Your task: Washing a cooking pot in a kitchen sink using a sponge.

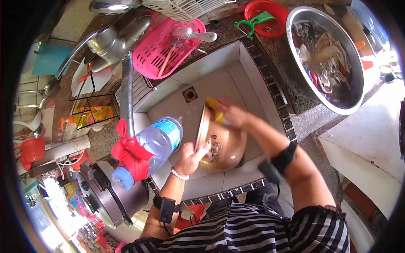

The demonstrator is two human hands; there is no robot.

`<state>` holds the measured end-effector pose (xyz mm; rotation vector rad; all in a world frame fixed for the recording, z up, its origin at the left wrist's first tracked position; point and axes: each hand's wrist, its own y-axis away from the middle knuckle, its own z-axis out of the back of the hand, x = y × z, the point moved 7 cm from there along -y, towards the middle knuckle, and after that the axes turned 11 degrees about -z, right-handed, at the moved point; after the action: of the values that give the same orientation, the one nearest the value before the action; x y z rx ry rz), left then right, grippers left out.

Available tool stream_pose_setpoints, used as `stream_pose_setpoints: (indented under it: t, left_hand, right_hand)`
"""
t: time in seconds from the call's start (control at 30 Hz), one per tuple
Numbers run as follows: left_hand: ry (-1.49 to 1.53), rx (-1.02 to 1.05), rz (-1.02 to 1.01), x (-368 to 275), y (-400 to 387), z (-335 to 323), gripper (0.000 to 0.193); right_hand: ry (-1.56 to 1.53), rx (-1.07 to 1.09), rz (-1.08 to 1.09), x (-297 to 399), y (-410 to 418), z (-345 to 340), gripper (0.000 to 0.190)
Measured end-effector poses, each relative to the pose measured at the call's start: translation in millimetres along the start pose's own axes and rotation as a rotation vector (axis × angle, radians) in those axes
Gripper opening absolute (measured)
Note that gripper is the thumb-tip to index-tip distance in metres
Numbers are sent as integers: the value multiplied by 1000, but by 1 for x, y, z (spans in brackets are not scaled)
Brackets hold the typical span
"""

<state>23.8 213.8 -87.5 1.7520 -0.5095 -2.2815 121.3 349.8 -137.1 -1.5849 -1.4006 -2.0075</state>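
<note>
A golden metal pot (232,147) with dark writing on its side is tilted in the tiled sink (218,82), its rim facing left. My left hand (190,158), with a beaded bracelet at the wrist, grips the rim, thumb on the outer wall. Against the upper part of the outer wall, my right hand (232,113) presses a yellow sponge (215,106); the hand is slightly blurred. The inside of the pot is hidden. Left of the pot a plastic bottle (161,136) with a blue cap, a red cloth tied round it, hangs at the faucet pipe (127,95).
A large metal basin (357,57) holding wet cloths stands at the right. Behind the sink are a pink basket (139,60) with brushes, a green peeler (253,23) and a red bowl (282,19). An electric cooker (126,193) is at lower left, near a wire rack (90,109).
</note>
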Motion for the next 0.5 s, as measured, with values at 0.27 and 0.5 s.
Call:
stream_pose_setpoints:
  t: [0.27, 0.5]
  left_hand:
    - [1030, -473, -15, 31, 3, 14, 41]
    - [1254, -638, 60, 27, -37, -19, 38]
  right_hand:
    - [-1271, 332, -185, -127, 23, -9, 36]
    - [-1310, -649, -240, -143, 65, -35, 50]
